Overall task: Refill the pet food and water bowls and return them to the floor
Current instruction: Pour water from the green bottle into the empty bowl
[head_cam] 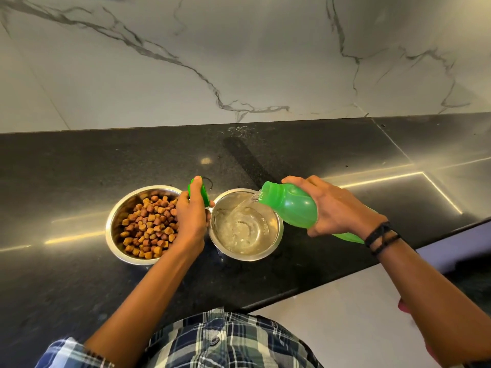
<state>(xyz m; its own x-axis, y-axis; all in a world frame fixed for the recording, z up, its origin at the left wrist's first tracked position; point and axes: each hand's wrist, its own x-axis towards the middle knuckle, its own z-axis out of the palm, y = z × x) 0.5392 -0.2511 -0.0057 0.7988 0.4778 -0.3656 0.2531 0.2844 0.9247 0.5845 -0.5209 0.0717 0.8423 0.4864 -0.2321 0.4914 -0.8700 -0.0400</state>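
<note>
Two steel bowls stand side by side on the black counter [79, 160]. The food bowl [113, 229] on the left holds brown kibble [148, 227]. The water bowl [277, 227] on the right has water in it. My right hand [334, 208] grips a green bottle [289, 205], tipped on its side with its mouth over the water bowl's far rim, and a stream of water runs from it into the bowl. My left hand [191, 216] holds the green bottle cap [203, 193] between the two bowls, above their rims.
A white marble wall [239, 62] rises behind the counter. The counter's front edge runs diagonally at lower right, with pale floor [345, 314] beyond it. A black band circles my right wrist [380, 236].
</note>
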